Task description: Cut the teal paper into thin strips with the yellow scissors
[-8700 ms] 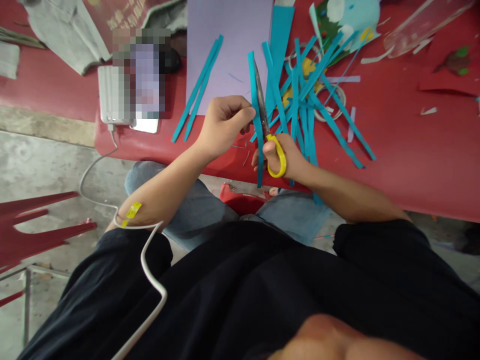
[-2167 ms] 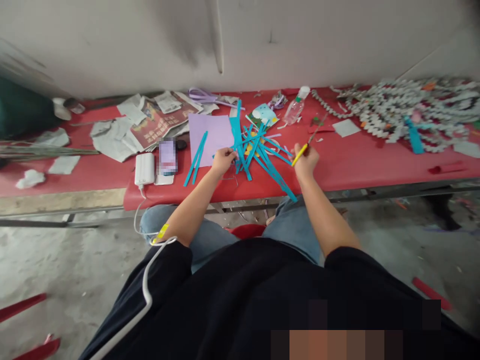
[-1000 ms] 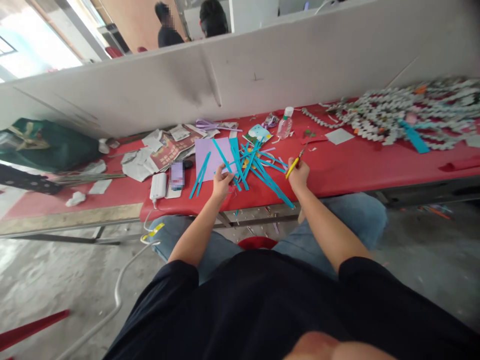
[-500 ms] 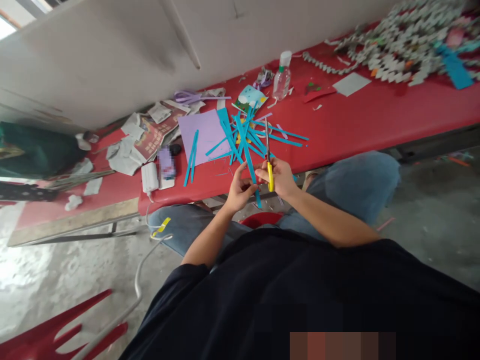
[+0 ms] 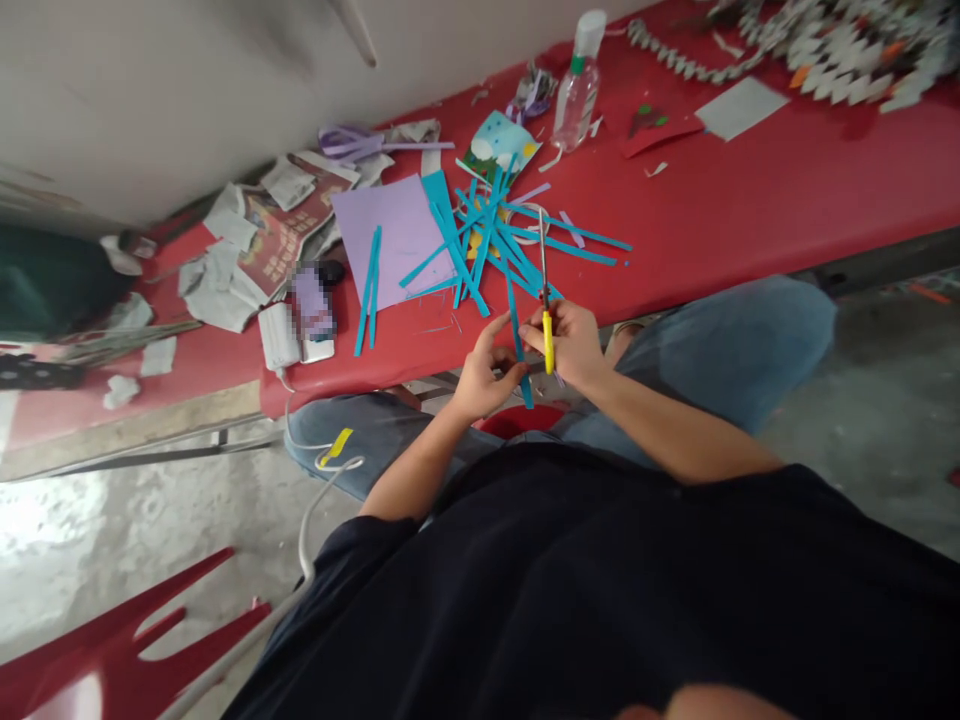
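Note:
My left hand (image 5: 486, 380) has its thumb and fingers closed on a blue paper strip (image 5: 528, 392), whose lower end sticks out below. The strip runs up past the table edge toward a loose heap of blue strips (image 5: 489, 225). Just right of it, my right hand (image 5: 579, 345) grips yellow-handled scissors (image 5: 548, 345), blades pointing away from me. Its fingertips are close to the held strip; whether they touch it I cannot tell. Left of the heap lies a purple paper sheet (image 5: 390, 240), with two blue strips (image 5: 367, 300) partly over its edge.
On the red table (image 5: 675, 230) stand a clear bottle (image 5: 576, 100) and a white adapter (image 5: 279, 337) with a cable. A blurred phone-like object (image 5: 313, 303) and torn newspaper (image 5: 274, 235) lie left. Folded paper chains (image 5: 840, 60) are piled far right. A red chair (image 5: 112, 640) is lower left.
The view has shifted, so the table things sit higher in the picture. The held strip now shows narrower, as if turned. Both hands keep their hold.

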A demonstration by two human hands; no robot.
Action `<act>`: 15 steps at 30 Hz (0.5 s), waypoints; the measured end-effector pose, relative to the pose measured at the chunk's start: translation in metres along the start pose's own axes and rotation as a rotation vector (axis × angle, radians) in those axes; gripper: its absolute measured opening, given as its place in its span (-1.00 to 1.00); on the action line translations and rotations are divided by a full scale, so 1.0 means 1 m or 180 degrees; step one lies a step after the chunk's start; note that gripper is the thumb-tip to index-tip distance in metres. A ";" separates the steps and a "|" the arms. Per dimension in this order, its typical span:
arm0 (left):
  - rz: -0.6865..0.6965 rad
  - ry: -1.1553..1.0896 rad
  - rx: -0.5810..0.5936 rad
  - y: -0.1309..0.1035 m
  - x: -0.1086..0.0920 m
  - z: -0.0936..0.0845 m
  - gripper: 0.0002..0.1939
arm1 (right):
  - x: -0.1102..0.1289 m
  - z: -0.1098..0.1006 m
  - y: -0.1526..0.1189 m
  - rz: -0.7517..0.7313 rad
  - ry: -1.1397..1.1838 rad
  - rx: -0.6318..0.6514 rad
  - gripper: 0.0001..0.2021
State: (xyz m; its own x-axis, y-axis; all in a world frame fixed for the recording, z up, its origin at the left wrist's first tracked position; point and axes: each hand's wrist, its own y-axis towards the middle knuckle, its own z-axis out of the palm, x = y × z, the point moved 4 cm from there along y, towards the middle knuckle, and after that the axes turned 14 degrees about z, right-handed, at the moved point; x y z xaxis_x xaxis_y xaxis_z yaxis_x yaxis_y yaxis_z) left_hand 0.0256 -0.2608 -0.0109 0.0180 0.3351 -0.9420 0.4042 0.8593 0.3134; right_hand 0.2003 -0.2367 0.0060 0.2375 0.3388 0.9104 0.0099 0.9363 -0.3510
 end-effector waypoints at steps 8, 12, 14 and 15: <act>-0.0094 0.0204 -0.0484 0.000 0.001 -0.005 -0.51 | 0.005 0.003 -0.005 -0.0371 -0.0338 -0.0157 -0.62; -0.0227 0.0200 -0.0879 0.003 -0.002 -0.013 -0.66 | 0.007 0.008 -0.010 -0.0396 -0.0443 -0.0102 -0.63; -0.0304 0.0240 -0.0787 0.004 -0.004 -0.014 -0.69 | 0.009 0.011 -0.011 -0.0367 -0.0484 -0.0102 -0.61; -0.0319 0.0300 -0.0706 0.005 -0.005 -0.014 -0.71 | 0.009 0.012 -0.012 -0.0349 -0.0494 -0.0095 -0.60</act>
State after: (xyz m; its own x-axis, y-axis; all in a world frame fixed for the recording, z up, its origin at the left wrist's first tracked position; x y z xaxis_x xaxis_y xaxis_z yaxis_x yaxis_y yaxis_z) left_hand 0.0144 -0.2528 -0.0028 -0.1015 0.2696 -0.9576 0.1891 0.9503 0.2475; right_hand 0.1912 -0.2434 0.0212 0.0807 0.2473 0.9656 0.0569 0.9660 -0.2521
